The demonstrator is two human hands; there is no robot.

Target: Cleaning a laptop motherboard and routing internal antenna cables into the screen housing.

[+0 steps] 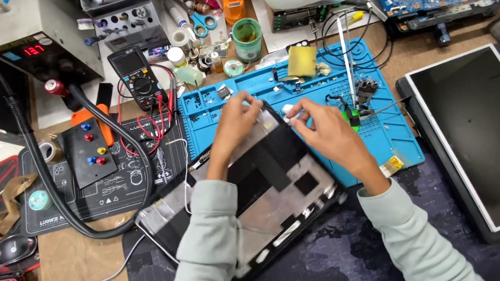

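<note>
We are looking down from a single head-worn camera over a cluttered repair bench.

We are viewing from above and slightly behind the person's arms, facing steeply downward and forward across the bench, so the far edge with the power supply (37,40) is sitting at the top of the frame and the grey sleeves are entering from the bottom. We are hovering near enough that both hands, left hand (235,121) and right hand (326,128), are filling the centre over the blue mat (296,96), while the bench is running out of the frame on every side. We are working with only this one view, so nothing is being shared.
</note>
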